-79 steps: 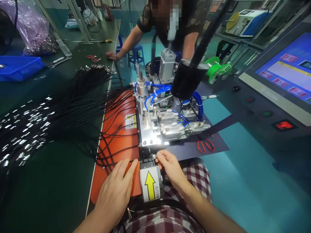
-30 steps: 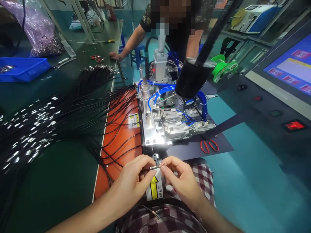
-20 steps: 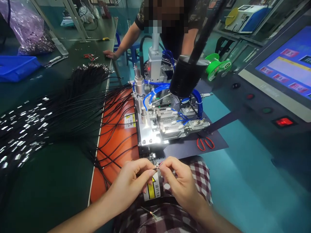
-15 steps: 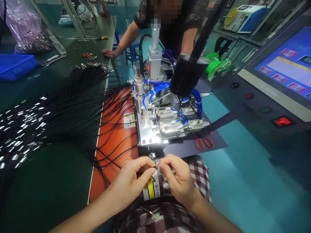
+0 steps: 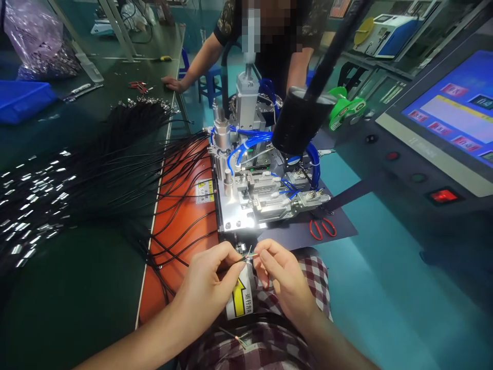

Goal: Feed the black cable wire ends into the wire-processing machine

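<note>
My left hand point(image 5: 213, 272) pinches a black cable near its end, thumb against forefinger. From that pinch the thin coloured wires point(image 5: 251, 255) of the cable fan out to the right, one of them pointing up. The forefinger and thumb of my right hand point(image 5: 285, 275) close on the tips of these wires, its other fingers loosely curled. Both hands are just in front of the metal machine point(image 5: 265, 203), above a label with a yellow arrow point(image 5: 239, 300). Another cable end with bared wires point(image 5: 241, 340) lies on my checked clothing.
Many black cables point(image 5: 127, 128) spread over the dark table point(image 5: 77, 288) at left, several running to the machine. Red-handled scissors point(image 5: 322, 229) lie right of it. A screen panel point(image 5: 454, 113) stands at right, a black lamp point(image 5: 298, 121) hangs overhead, and a person point(image 5: 210, 56) stands behind.
My right hand's fingers have shifted and opened out slightly, and the wires now fan apart between the hands. My left hand keeps its pinch on the cable.
</note>
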### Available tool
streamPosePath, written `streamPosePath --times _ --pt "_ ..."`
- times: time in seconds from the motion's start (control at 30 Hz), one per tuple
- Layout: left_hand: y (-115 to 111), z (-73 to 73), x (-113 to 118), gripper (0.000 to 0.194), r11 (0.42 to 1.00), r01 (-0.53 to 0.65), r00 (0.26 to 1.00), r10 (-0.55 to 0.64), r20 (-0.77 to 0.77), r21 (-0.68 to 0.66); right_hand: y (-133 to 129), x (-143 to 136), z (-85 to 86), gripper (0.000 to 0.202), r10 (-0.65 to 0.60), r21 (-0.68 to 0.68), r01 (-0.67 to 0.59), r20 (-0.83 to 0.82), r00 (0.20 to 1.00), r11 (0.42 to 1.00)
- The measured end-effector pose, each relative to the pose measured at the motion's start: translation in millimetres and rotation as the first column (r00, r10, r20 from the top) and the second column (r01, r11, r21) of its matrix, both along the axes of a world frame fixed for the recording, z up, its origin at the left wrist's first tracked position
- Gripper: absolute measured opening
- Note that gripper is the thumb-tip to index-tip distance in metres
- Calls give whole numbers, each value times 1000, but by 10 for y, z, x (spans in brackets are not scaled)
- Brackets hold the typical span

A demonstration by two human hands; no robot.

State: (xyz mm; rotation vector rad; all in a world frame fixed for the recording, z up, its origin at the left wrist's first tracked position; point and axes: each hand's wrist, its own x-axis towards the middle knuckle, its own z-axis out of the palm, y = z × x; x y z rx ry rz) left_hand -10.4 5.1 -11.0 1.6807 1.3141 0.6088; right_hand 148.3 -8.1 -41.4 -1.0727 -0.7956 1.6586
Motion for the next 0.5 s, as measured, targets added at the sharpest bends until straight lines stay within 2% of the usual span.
streamPosePath --times 0.2,0.37,0.5 --pt "-10 -8 -2 17 999 -11 1000 12 27 -53 8 -20 1 20 -8 25 7 32 999 1000" --pt "-12 -65 4 14 991 -45 993 58 102 -123 -47 -81 -75 22 -69 73 58 148 987 996" --pt "-17 -95 7 14 984 -51 985 78 154 -172 -69 -121 -125 22 -122 95 108 167 978 990"
